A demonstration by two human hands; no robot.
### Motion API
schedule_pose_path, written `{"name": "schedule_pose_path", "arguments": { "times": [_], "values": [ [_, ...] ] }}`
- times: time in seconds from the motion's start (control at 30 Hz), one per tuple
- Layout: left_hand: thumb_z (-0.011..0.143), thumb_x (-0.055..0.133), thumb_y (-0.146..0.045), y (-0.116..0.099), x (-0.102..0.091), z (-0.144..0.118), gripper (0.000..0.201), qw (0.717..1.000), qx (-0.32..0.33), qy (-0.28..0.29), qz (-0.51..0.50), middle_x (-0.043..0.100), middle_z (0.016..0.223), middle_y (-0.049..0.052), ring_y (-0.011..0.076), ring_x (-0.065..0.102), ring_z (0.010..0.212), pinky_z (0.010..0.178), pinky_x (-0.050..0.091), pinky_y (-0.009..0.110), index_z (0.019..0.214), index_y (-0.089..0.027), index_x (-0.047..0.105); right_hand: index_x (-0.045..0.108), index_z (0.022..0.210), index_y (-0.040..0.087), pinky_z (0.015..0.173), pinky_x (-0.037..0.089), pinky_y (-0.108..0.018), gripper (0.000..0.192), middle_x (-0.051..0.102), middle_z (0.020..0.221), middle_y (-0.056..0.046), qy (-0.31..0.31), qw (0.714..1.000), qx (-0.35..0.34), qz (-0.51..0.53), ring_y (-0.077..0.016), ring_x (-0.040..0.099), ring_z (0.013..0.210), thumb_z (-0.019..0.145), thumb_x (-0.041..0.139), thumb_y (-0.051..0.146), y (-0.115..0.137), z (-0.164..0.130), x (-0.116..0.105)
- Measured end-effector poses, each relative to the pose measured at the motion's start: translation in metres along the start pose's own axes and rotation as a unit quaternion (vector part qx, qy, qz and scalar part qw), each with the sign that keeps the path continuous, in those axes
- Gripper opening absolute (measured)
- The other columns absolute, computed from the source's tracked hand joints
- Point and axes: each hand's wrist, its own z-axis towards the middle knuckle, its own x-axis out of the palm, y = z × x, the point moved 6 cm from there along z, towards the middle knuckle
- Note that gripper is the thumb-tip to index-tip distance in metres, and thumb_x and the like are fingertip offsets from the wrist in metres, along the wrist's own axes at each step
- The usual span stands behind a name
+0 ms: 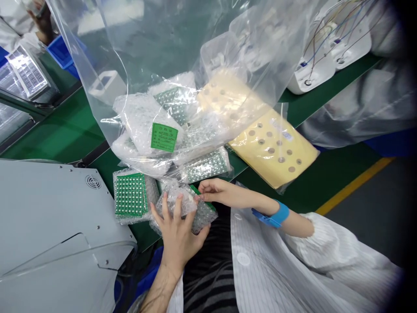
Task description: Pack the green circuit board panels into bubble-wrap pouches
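A green work surface (58, 130) runs across the room, edged by a yellow floor stripe (355, 184), with a pale grey machine housing (48, 208) filling the near left corner. Above it all hangs a big clear plastic bag (146, 56), slumped open so that its load sits at the bottom: several bubble-wrapped bundles, one bearing a green label (164, 137) (there is print on it, but too small for me to read). Leaning out from under the bag is a cream board with round holes (273, 150), sleeved in plastic with a small white sticker I cannot make out either. White moulded housings with coloured wires (329, 48) stand at the far right, and a blue bin (63, 52) sits far left.

Closer in, a green circuit panel in bubble wrap (132, 195) lies flat on the surface just beside the machine, its grid of pads facing up, likely set there to keep it in reach.

The smallest business is in front of the person: a bubble-wrapped packet (185, 208) lies at the table's near edge. The left hand (177, 232) lies over it, fingers spread and pressing on the wrap, apparently to steady it. The right hand (215, 191), a blue wrist strap (275, 215) behind it, pinches the packet's far edge between thumb and fingertips.
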Motion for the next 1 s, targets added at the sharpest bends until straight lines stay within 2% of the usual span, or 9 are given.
{"name": "schedule_pose_path", "arguments": {
  "times": [0.13,0.4,0.63,0.73,1.0],
  "values": [
    [0.08,0.07,-0.052,0.0,0.0,-0.001,0.055,1.0,0.002,0.005,0.002,0.044,0.141,0.011,0.0491,0.028,0.139,0.11,0.011,0.077,0.13,-0.031,0.06,0.047,0.084,0.019,0.055,0.028,-0.024,0.04,0.04,0.066,0.006,-0.027,1.0,0.011,0.005,-0.0093,0.034,0.06,0.091,0.052,0.057,-0.001,-0.003,-0.003],
    [0.08,0.068,-0.055,-0.001,0.003,-0.002,0.061,1.0,0.001,0.014,0.002,0.044,0.144,0.01,0.0485,0.028,0.139,0.111,0.008,0.077,0.136,-0.034,0.054,0.049,0.08,0.017,0.061,0.032,-0.026,0.039,0.044,0.071,0.004,-0.027,0.999,0.028,-0.025,-0.0104,0.038,0.066,0.091,0.056,0.055,0.0,-0.01,-0.012],
    [0.082,0.066,-0.055,-0.002,0.002,-0.002,0.06,1.0,0.007,0.022,0.017,0.039,0.148,0.008,0.0477,0.023,0.141,0.11,0.004,0.079,0.138,-0.04,0.051,0.043,0.079,0.019,0.058,0.029,-0.025,0.04,0.035,0.07,0.005,-0.021,0.999,0.018,-0.025,-0.0094,0.032,0.063,0.093,0.051,0.056,0.006,-0.012,-0.004],
    [0.082,0.066,-0.055,-0.004,0.003,-0.003,0.056,0.999,0.015,0.025,0.026,0.036,0.149,0.008,0.0469,0.02,0.143,0.109,0.001,0.08,0.135,-0.041,0.054,0.039,0.073,0.019,0.057,0.028,-0.025,0.043,0.031,0.069,0.006,-0.017,0.999,0.014,-0.03,-0.0091,0.029,0.063,0.092,0.053,0.055,0.008,-0.014,-0.003],
    [0.08,0.069,-0.052,-0.006,0.002,-0.004,0.047,1.0,0.027,0.003,0.013,0.04,0.148,0.008,0.0462,0.019,0.143,0.109,-0.001,0.08,0.123,-0.034,0.064,0.046,0.076,0.017,0.056,0.027,-0.025,0.049,0.034,0.066,0.006,-0.011,0.999,0.024,-0.018,-0.0086,0.03,0.061,0.089,0.053,0.064,-0.004,-0.01,-0.008]
  ]
}}
